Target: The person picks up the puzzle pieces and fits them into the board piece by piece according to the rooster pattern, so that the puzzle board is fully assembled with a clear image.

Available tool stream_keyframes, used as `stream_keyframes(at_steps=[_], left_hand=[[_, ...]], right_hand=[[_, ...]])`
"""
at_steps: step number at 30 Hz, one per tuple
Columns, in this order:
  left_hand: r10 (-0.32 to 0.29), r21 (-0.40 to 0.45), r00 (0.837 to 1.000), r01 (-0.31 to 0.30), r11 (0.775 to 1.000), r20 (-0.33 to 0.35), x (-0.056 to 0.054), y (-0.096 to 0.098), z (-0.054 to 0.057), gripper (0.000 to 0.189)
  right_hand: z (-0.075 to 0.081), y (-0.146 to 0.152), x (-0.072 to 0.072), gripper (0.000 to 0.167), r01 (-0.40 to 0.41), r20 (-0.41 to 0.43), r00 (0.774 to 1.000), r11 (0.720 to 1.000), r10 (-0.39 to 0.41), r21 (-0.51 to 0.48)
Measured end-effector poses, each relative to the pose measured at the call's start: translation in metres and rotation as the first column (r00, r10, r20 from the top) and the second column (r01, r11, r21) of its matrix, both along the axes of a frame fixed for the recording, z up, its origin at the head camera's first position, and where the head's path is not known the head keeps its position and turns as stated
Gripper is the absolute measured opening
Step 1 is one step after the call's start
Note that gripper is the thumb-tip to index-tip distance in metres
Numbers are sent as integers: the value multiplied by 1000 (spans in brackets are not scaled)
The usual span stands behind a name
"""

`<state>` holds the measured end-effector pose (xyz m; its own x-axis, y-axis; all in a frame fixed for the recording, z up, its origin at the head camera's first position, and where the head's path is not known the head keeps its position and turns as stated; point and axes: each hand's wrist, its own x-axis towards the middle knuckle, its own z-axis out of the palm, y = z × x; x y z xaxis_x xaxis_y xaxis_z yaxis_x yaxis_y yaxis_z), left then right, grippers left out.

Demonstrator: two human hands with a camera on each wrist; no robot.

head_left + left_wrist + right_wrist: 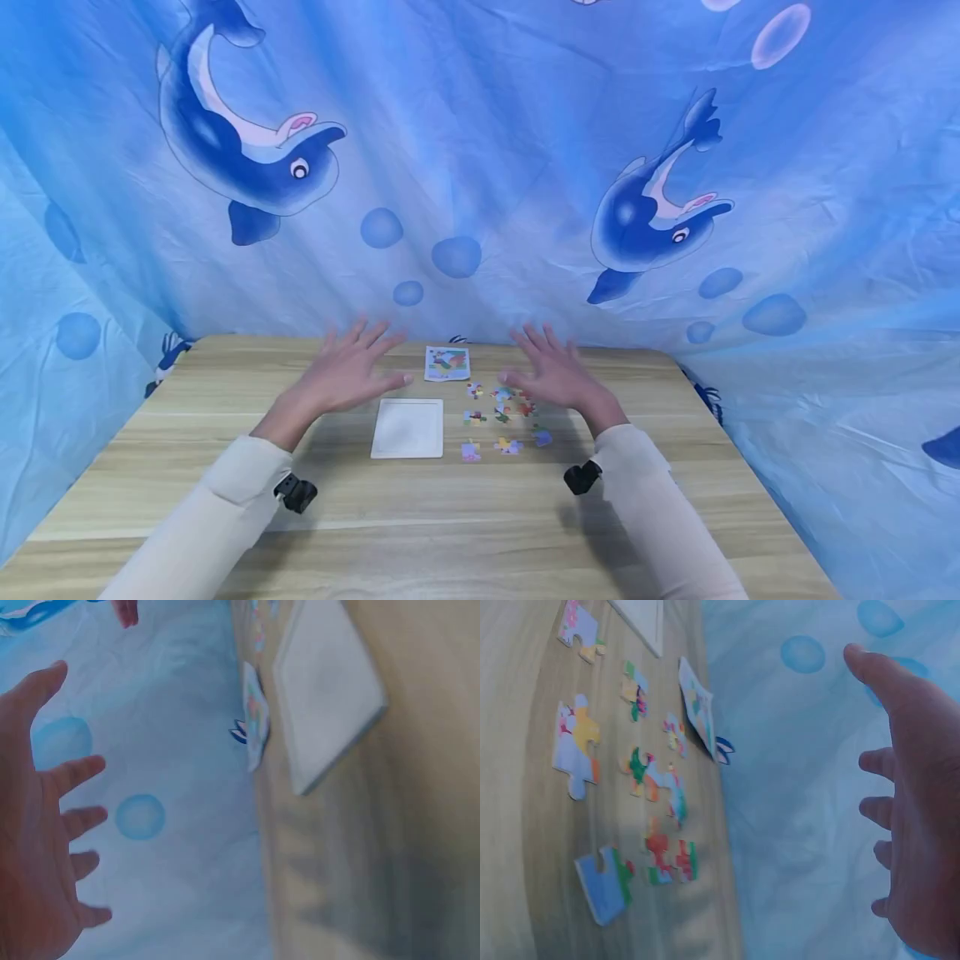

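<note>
Both hands hover above the far half of the table with fingers spread, holding nothing. The left hand (341, 372) is up and to the left of a white square tray (407, 428); in the left wrist view its fingers (79, 774) are apart from everything. Over the right edge of a group of loose jigsaw puzzle pieces (507, 447) is the right hand (558, 375), partly covering some of them. A small picture card (447, 364) with a colourful print lies behind the tray, between the hands. In the right wrist view several puzzle pieces (576, 746) lie scattered, separate from the hand.
The wood-grain table (450, 533) ends at a blue curtain (480, 167) printed with dolphins and bubbles, which hangs behind and at both sides. A small black camera (297, 492) is strapped to the left wrist, another black camera (582, 477) to the right.
</note>
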<state>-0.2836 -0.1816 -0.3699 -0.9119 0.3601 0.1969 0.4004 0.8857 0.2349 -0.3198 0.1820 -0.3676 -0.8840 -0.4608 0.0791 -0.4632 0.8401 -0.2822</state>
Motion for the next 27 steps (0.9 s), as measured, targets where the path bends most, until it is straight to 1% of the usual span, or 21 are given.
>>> stream_keyframes(at_steps=[2, 4, 6, 8, 9, 11, 17, 20, 21, 23, 25, 27], left_hand=[[-41, 27, 999, 41, 999, 17, 2, -6, -9, 78], [-94, 67, 993, 89, 994, 65, 4, -11, -18, 75], [-141, 102, 982, 129, 986, 126, 6, -17, -26, 74], [-176, 123, 967, 154, 980, 186, 8, -22, -34, 73], [-181, 129, 959, 156, 979, 216, 9, -23, -38, 73], [-185, 142, 950, 154, 978, 250, 10, -26, -45, 75], [-178, 176, 938, 129, 976, 298, 12, -28, -61, 76], [-177, 172, 937, 129, 977, 300, 12, -28, -65, 74], [-184, 168, 939, 140, 976, 290, 11, -27, -66, 73], [-185, 165, 941, 142, 976, 284, 11, -26, -67, 70], [-182, 166, 941, 138, 976, 285, 11, -25, -67, 68], [-181, 168, 941, 137, 976, 287, 11, -23, -67, 68]], right_hand=[[-7, -2, -4, 87, -13, 12, 1000, 1000, 13, -27], [-16, -3, -10, 84, -17, 31, 999, 999, 19, -51], [-25, -5, -16, 78, -20, 59, 998, 996, 26, -89], [-34, -6, -22, 71, -26, 96, 995, 991, 39, -132], [-39, -7, -25, 67, -26, 112, 993, 987, 43, -156], [-46, -9, -29, 60, -26, 147, 988, 977, 58, -211], [-68, -14, -36, 47, -19, 196, 977, 946, 87, -323], [-79, -19, -41, 42, -10, 208, 974, 929, 93, -370], [-82, -20, -42, 41, -5, 216, 972, 922, 96, -387], [-87, -24, -45, 40, -1, 230, 967, 909, 107, -418], [-91, -27, -48, 38, 4, 242, 964, 900, 113, -436], [-94, -29, -49, 37, 9, 250, 962, 897, 113, -442]])
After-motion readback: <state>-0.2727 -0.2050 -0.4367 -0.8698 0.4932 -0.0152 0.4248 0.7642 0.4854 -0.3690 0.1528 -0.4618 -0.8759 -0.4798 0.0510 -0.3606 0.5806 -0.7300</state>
